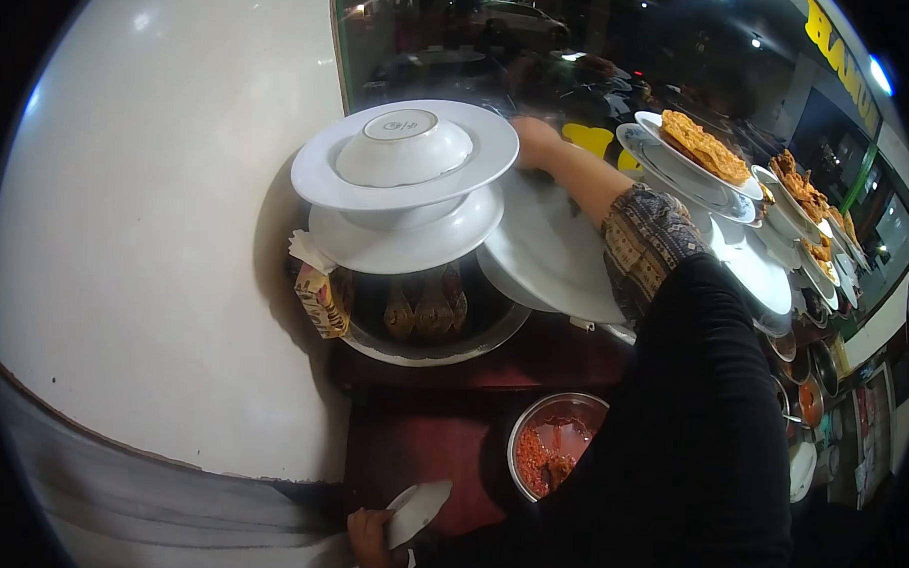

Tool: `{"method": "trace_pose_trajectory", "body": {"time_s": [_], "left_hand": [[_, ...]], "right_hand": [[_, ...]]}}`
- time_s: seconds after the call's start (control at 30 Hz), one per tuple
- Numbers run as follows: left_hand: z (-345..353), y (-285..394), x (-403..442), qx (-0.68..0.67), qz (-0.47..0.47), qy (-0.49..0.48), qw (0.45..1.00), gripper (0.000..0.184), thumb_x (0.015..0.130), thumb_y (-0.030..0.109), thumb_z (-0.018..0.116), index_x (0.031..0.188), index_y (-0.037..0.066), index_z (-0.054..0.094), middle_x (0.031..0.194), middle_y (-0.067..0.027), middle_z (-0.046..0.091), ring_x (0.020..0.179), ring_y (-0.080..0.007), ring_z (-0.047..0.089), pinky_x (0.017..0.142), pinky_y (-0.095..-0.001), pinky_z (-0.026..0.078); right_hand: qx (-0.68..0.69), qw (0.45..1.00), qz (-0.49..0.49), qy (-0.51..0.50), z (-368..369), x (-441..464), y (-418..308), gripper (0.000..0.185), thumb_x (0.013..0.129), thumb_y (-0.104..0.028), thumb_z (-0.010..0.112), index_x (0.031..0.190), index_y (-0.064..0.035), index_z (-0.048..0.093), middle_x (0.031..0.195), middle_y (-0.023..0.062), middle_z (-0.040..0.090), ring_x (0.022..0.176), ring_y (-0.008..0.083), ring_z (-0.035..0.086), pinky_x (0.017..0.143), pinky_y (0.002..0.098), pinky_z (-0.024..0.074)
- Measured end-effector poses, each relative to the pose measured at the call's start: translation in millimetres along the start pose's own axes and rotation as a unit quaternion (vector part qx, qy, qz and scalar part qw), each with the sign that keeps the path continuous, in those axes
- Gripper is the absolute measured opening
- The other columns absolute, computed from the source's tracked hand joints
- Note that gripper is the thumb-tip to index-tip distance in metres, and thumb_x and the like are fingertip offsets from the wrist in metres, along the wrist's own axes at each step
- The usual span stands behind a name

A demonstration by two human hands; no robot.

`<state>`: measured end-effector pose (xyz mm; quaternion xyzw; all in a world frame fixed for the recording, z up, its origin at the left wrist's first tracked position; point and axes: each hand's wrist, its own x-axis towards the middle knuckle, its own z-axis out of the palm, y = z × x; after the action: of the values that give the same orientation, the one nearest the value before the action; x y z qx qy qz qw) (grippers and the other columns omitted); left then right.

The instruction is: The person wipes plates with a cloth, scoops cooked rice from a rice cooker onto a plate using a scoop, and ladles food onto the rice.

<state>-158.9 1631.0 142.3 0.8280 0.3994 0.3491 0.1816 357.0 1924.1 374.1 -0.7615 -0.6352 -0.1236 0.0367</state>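
My left hand (370,541) is low in the view, fingers closed on the edge of a small white plate (422,511), which is tilted and partly cut by shadow. My right arm stretches up and across, in a black sleeve with a patterned cuff. At its end, my right hand (535,144) is beside the rim of a stack of white dishes (319,159), topped by an upturned bowl (404,157). Its fingers are hidden or blurred there. Below the forearm lies a large white plate (546,242).
A metal basin (422,361) holding wrapped packets stands under the stack. A steel bowl of red chili sauce (554,448) sits lower down. At right, several plates of fried food (705,148) are raised in tiers by the window. A white wall (166,224) bounds the left.
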Motion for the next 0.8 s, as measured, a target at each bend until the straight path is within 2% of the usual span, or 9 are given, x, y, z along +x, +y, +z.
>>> {"method": "trace_pose_trajectory", "body": {"time_s": [0.07, 0.27, 0.37, 0.47, 0.57, 0.67, 0.77, 0.8], "left_hand": [[0.1, 2.9, 0.7, -0.006, -0.001, 0.005, 1.000, 0.034, 0.061, 0.003, 0.065, 0.094, 0.004, 0.055, 0.086, -0.0139, 0.054, 0.082, -0.0357, 0.050, 0.080, -0.0449, 0.042], [1.1, 11.3, 6.1, -0.018, 0.013, -0.007, 1.000, 0.033, 0.063, 0.006, 0.067, 0.094, 0.005, 0.056, 0.088, -0.0131, 0.055, 0.084, -0.0348, 0.051, 0.085, -0.0463, 0.041], [3.1, 12.3, 3.2, -0.025, 0.003, -0.015, 1.000, 0.035, 0.064, 0.013, 0.071, 0.095, 0.005, 0.057, 0.090, -0.0122, 0.056, 0.086, -0.0337, 0.053, 0.091, -0.0495, 0.040], [3.2, 14.7, 2.2, -0.018, 0.011, -0.015, 1.000, 0.036, 0.064, 0.014, 0.072, 0.095, 0.004, 0.057, 0.091, -0.0124, 0.056, 0.087, -0.0343, 0.053, 0.091, -0.0491, 0.041], [4.2, 12.6, -0.1, -0.017, 0.023, -0.005, 1.000, 0.037, 0.065, 0.016, 0.072, 0.096, 0.004, 0.057, 0.092, -0.0123, 0.056, 0.087, -0.0343, 0.053, 0.091, -0.0489, 0.041], [-0.5, 20.2, 2.1, -0.036, 0.019, 0.002, 0.999, 0.036, 0.066, 0.016, 0.069, 0.098, 0.003, 0.057, 0.093, -0.0121, 0.056, 0.087, -0.0339, 0.053, 0.092, -0.0491, 0.041], [-3.5, 23.5, 2.2, -0.041, 0.019, -0.005, 0.999, 0.035, 0.066, 0.012, 0.064, 0.099, 0.003, 0.057, 0.094, -0.0120, 0.056, 0.087, -0.0333, 0.053, 0.093, -0.0492, 0.040], [-3.6, 22.7, 1.5, -0.039, 0.021, -0.009, 0.999, 0.035, 0.065, 0.010, 0.062, 0.099, 0.003, 0.057, 0.094, -0.0119, 0.055, 0.088, -0.0331, 0.053, 0.093, -0.0492, 0.040]], "right_hand": [[0.037, 0.998, -0.048, 0.007, 2.8, -3.1, -1.6, 0.036, 0.085, -0.030, 0.054, 0.105, -0.0036, 0.068, 0.110, 0.0202, 0.064, 0.103, 0.0328, 0.061, 0.089, 0.0397, 0.0480], [0.042, 0.999, 0.016, 0.010, -19.6, -36.9, -11.4, 0.040, 0.084, -0.029, 0.060, 0.115, -0.0037, 0.062, 0.109, 0.0180, 0.064, 0.100, 0.0333, 0.062, 0.088, 0.0403, 0.0482], [0.100, 0.984, -0.118, 0.093, -22.2, -44.6, -11.5, 0.037, 0.084, -0.026, 0.061, 0.116, -0.0062, 0.061, 0.112, 0.0172, 0.061, 0.101, 0.0324, 0.061, 0.087, 0.0402, 0.0487], [0.060, 0.998, -0.021, -0.006, -44.3, -68.9, -40.2, 0.033, 0.084, -0.023, 0.060, 0.113, -0.0075, 0.062, 0.116, 0.0155, 0.059, 0.104, 0.0315, 0.060, 0.086, 0.0404, 0.0486], [-0.003, 1.000, -0.026, -0.011, -66.3, -93.0, -49.6, 0.032, 0.084, -0.021, 0.059, 0.115, -0.0147, 0.064, 0.116, 0.0127, 0.058, 0.104, 0.0298, 0.059, 0.085, 0.0401, 0.0485], [-0.029, 0.996, -0.083, 0.004, -62.0, -106.6, -40.1, 0.033, 0.085, -0.017, 0.059, 0.117, -0.0229, 0.065, 0.114, 0.0096, 0.057, 0.099, 0.0286, 0.060, 0.083, 0.0404, 0.0489], [0.025, 0.993, -0.113, 0.032, -60.6, -123.5, -38.5, 0.028, 0.083, -0.012, 0.059, 0.108, -0.0189, 0.069, 0.110, 0.0086, 0.054, 0.096, 0.0288, 0.060, 0.083, 0.0405, 0.0473], [0.025, 0.992, -0.121, 0.027, -61.4, -128.7, -40.0, 0.030, 0.084, -0.012, 0.059, 0.111, -0.0221, 0.068, 0.109, 0.0083, 0.054, 0.095, 0.0284, 0.060, 0.083, 0.0406, 0.0477]]}}
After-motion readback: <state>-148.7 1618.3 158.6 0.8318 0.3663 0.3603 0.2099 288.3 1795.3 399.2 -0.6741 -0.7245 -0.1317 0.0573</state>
